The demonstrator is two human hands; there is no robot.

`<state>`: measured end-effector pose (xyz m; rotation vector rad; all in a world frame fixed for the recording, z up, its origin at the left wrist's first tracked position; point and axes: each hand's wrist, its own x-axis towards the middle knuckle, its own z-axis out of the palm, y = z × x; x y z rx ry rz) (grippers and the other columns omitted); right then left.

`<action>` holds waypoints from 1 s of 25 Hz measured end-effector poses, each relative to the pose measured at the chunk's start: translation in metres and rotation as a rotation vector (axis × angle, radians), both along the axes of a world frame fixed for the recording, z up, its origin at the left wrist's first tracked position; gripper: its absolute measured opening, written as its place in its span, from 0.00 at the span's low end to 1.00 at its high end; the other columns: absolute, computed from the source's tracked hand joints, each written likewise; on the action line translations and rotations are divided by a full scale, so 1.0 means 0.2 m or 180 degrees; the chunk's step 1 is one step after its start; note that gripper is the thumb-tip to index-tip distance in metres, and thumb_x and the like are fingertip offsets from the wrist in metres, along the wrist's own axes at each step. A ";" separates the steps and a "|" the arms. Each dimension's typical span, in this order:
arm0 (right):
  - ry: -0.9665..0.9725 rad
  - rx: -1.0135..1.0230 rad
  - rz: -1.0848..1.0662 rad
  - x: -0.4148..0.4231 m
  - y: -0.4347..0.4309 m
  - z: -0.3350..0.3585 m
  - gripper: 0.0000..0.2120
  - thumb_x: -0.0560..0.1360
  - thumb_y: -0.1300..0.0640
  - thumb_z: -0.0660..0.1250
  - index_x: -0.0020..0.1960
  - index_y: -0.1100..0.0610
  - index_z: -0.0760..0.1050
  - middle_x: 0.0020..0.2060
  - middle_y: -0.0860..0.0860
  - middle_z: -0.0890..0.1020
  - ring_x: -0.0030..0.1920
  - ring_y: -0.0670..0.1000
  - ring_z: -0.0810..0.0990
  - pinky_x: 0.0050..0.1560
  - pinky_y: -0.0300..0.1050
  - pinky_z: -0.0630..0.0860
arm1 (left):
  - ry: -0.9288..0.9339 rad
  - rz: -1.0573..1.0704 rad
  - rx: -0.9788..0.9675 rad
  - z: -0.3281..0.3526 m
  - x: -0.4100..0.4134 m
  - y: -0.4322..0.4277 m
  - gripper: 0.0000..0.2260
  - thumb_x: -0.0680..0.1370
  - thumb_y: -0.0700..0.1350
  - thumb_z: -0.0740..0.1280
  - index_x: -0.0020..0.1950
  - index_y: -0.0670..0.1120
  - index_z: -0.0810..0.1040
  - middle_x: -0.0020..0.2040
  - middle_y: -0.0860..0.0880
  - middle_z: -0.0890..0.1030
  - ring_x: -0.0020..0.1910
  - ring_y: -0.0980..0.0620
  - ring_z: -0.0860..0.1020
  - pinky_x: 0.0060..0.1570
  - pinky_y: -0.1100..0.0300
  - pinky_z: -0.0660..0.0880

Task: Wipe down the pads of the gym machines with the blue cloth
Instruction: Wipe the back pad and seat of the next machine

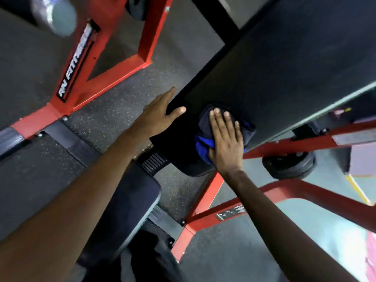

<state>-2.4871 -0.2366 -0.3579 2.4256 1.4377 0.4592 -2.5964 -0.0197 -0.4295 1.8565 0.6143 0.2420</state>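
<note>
You are wiping: your right hand (226, 143), grip open, presses the blue cloth (202, 142) flat on the pad (284, 68), near end. Your left hand (156, 117), open too, touches its left edge. Next, slide the cloth far.

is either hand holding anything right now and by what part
Nothing is gripped. The right hand presses flat on top of the blue cloth on the black pad; the left hand rests open against the pad's edge.

Left hand (160, 113) and right hand (225, 139) reach forward, both flat, palms down.
</note>
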 end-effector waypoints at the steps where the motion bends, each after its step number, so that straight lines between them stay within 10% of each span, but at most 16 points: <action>1: 0.0070 -0.0017 -0.0029 -0.02 -0.01 -0.03 0.45 0.67 0.55 0.67 0.81 0.55 0.55 0.80 0.49 0.57 0.80 0.51 0.54 0.79 0.50 0.47 | 0.0048 -0.0094 0.0033 0.02 0.05 0.02 0.42 0.73 0.75 0.59 0.81 0.56 0.54 0.80 0.50 0.62 0.78 0.49 0.61 0.76 0.42 0.60; 10: 0.1059 0.1944 -0.1433 -0.27 -0.14 -0.36 0.52 0.61 0.64 0.68 0.81 0.55 0.50 0.80 0.49 0.56 0.81 0.49 0.46 0.80 0.53 0.45 | 0.0123 -0.0502 0.0375 0.09 0.24 0.10 0.31 0.80 0.65 0.58 0.79 0.53 0.60 0.76 0.48 0.68 0.74 0.50 0.67 0.70 0.59 0.60; 20: 0.0994 0.4829 -0.2825 -0.25 0.19 -0.32 0.32 0.80 0.61 0.61 0.81 0.62 0.54 0.80 0.53 0.56 0.80 0.49 0.54 0.78 0.58 0.57 | -0.0179 -0.0558 0.0391 0.03 0.27 0.10 0.32 0.80 0.65 0.55 0.76 0.45 0.62 0.71 0.42 0.70 0.70 0.46 0.70 0.69 0.51 0.67; 25: 0.1605 0.5484 -0.3313 -0.33 0.16 -0.27 0.28 0.81 0.59 0.61 0.79 0.50 0.61 0.76 0.43 0.68 0.74 0.39 0.65 0.73 0.39 0.63 | -0.0140 -0.0457 0.0331 0.11 0.24 0.07 0.23 0.84 0.53 0.60 0.74 0.41 0.65 0.69 0.41 0.72 0.67 0.45 0.72 0.57 0.70 0.64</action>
